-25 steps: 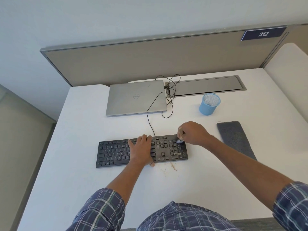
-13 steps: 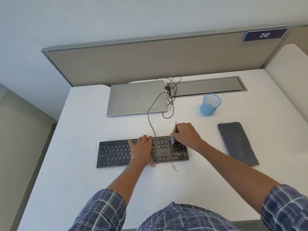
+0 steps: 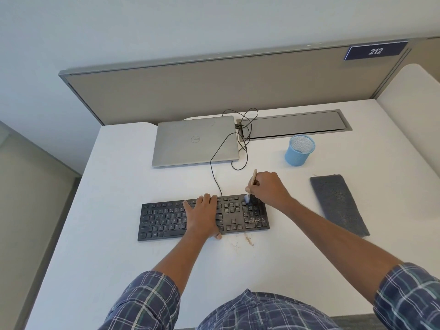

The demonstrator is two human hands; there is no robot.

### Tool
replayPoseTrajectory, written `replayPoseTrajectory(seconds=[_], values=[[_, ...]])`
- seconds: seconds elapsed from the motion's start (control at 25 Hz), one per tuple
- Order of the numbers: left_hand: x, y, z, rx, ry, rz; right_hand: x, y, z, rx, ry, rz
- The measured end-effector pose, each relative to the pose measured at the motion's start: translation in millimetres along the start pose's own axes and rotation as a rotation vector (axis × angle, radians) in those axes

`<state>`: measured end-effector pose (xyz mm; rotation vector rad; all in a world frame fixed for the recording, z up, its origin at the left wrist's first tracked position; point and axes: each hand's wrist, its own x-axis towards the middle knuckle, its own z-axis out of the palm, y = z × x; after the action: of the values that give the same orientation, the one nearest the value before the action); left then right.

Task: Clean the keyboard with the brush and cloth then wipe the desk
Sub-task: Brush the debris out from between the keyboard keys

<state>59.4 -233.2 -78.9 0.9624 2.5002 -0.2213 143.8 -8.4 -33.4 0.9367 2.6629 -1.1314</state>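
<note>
A black keyboard (image 3: 164, 220) lies on the white desk (image 3: 119, 270). My left hand (image 3: 202, 216) rests flat on its middle keys. My right hand (image 3: 269, 189) grips a small wooden-handled brush (image 3: 252, 183), its pale bristles touching the top of the number pad. Light dust sits on the lower number-pad keys, and brown crumbs (image 3: 248, 240) lie on the desk just in front of the keyboard. A folded grey cloth (image 3: 338, 203) lies to the right of the keyboard, untouched.
A closed silver laptop (image 3: 195, 141) sits behind the keyboard, with the black keyboard cable (image 3: 240, 136) looped beside it. A blue mesh cup (image 3: 299, 150) stands at the back right. A grey cable hatch (image 3: 297, 125) and a partition close off the back.
My right hand has swung the brush upright and shifted it slightly left along the top of the number pad. My left hand has stayed on the keys.
</note>
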Motion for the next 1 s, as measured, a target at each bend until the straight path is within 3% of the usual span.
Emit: replayPoseTrajectory(seconds=[0.32,0.48,0.6,0.84,1.0], values=[[2,0,1,-0.004,-0.005,-0.003,0,20,-1,-0.041,-0.187,-0.009],[1,0,1,-0.003,-0.001,-0.007,8,24,-9,0.122,-0.025,-0.019],[2,0,1,0.004,-0.005,-0.003,8,29,-4,0.029,0.003,-0.025],[1,0,1,0.001,-0.008,-0.004,7,35,-7,-0.062,-0.221,-0.008],[2,0,0,-0.001,-0.011,-0.004,10,35,-10,-0.033,-0.053,-0.02]])
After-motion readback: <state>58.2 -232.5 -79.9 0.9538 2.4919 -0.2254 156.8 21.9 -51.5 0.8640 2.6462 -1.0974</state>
